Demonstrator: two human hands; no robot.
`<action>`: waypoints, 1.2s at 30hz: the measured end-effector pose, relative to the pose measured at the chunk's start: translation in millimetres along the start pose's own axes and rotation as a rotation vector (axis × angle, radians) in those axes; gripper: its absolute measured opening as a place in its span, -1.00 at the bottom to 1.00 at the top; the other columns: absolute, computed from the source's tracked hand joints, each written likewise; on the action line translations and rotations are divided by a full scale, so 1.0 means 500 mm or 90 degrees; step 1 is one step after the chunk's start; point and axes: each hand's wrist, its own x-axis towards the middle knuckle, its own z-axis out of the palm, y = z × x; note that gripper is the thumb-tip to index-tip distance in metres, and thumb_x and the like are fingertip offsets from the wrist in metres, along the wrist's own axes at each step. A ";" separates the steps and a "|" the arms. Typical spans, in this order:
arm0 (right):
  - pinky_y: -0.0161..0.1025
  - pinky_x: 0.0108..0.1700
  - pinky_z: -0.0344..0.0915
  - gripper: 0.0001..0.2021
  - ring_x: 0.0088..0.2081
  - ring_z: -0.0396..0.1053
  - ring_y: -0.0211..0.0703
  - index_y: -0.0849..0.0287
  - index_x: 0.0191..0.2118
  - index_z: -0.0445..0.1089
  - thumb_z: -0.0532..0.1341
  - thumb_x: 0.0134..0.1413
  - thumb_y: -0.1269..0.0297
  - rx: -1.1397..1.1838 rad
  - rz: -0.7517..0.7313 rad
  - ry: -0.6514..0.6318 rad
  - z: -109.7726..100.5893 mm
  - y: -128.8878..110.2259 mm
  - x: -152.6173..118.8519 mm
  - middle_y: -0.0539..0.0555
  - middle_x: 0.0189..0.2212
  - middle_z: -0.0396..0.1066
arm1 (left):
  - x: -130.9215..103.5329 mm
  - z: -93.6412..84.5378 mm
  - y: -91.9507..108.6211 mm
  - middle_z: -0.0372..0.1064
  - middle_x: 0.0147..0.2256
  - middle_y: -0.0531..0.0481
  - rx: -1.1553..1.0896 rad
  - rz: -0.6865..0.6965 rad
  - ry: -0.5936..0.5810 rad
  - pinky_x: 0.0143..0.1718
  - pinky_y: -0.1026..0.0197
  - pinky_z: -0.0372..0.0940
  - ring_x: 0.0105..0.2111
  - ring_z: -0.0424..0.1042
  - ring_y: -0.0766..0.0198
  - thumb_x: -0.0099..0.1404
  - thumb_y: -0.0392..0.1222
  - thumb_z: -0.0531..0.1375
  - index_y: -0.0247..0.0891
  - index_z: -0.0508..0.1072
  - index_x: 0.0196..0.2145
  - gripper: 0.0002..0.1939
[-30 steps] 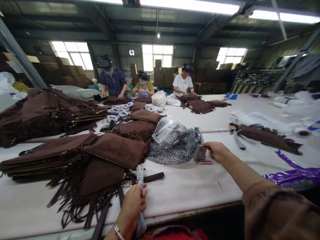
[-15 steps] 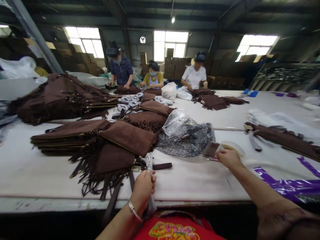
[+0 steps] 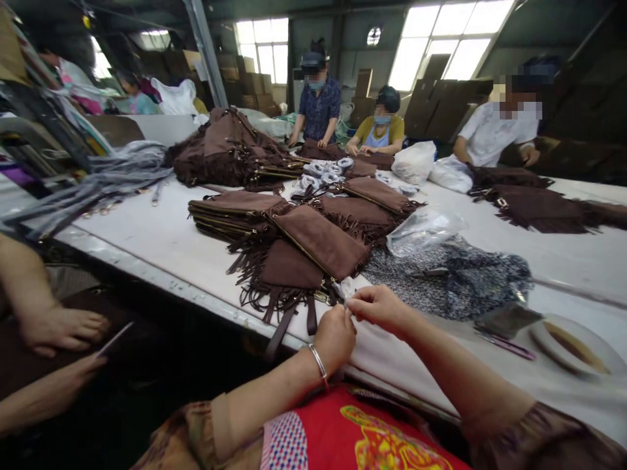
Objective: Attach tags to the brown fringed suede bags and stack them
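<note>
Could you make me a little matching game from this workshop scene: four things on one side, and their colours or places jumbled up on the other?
Things
1. Small piece of clear plastic
2. Knitted-looking fabric
3. Slim tool
4. Wearer's garment

Colours and places
A. Pinkish purple at one end
B. Red with a yellow pattern
C. At the fingers of the left hand and the right hand
D. Speckled dark and light

Right pairs
1-C
2-D
3-A
4-B
</note>
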 end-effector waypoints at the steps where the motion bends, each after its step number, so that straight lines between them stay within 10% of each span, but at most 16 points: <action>1: -0.37 -0.57 0.08 -0.74 -0.63 0.19 -0.34 0.22 -0.59 0.43 0.22 -0.03 0.16 -0.012 0.020 0.004 0.009 0.003 0.014 -0.03 -0.69 0.35 | -0.001 -0.002 0.001 0.28 -0.57 -0.01 -0.004 0.006 -0.003 -0.42 0.21 0.06 -0.53 0.24 0.24 0.29 -0.25 0.05 -0.20 0.35 -0.49 -0.80; 11: -0.35 -0.57 0.02 -0.71 -0.58 0.24 -0.27 0.19 -0.66 0.39 0.21 -0.10 0.11 -0.225 0.109 0.110 0.028 0.028 0.037 -0.03 -0.72 0.33 | -0.015 -0.009 0.008 0.24 -0.52 -0.04 -0.028 -0.015 0.045 -0.36 0.17 0.10 -0.50 0.27 0.17 0.24 -0.23 0.12 -0.20 0.34 -0.37 -0.97; 16: -0.35 -0.56 0.00 -0.73 -0.56 0.24 -0.26 0.20 -0.66 0.40 0.22 -0.12 0.14 -0.239 0.111 0.140 0.031 0.019 0.041 -0.02 -0.71 0.32 | -0.020 -0.016 0.015 0.35 -0.38 -0.14 -0.043 0.006 0.079 -0.29 0.15 0.15 -0.35 0.38 0.05 0.26 -0.15 0.11 -0.22 0.27 0.00 -0.65; 24: -0.38 -0.68 -0.03 -0.81 -0.73 0.10 -0.37 0.20 -0.62 0.37 0.24 -0.11 0.25 0.010 0.160 0.074 0.031 0.018 0.004 -0.06 -0.75 0.28 | -0.008 -0.025 0.001 0.32 -0.49 -0.04 0.096 0.063 0.056 -0.40 0.23 0.07 -0.47 0.29 0.23 0.33 -0.20 0.03 -0.19 0.35 -0.40 -0.83; 36: -0.39 -0.62 0.06 -0.76 -0.68 0.12 -0.42 0.26 -0.54 0.38 0.31 -0.14 0.17 0.287 0.150 0.069 0.047 0.056 -0.010 -0.08 -0.68 0.28 | -0.009 -0.014 0.023 0.22 -0.55 0.11 -0.356 -0.254 -0.037 -0.67 0.32 0.03 -0.70 0.10 0.44 0.26 -0.07 0.10 -0.26 0.30 -0.43 -0.79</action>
